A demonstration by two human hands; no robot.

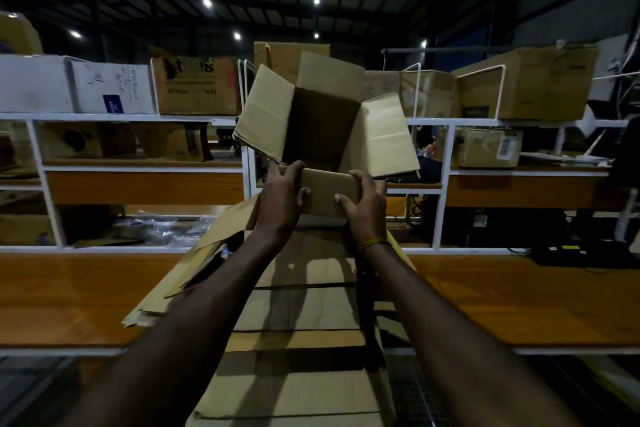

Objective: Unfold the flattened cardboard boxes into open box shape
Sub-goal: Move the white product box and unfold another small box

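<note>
one box (325,125) is already opened into shape and held up in the air above the desk (86,295), its dark hollow facing the camera and three flaps splayed outward. both hands grip the near flap: the left hand (282,199) curls round its left end, the right hand (363,203) round its right end. below lies a stack of flattened boxes (304,315), still to be unfolded, so most work seems left. the cardboard is plain brown, matte, creased along straight fold lines.
</note>
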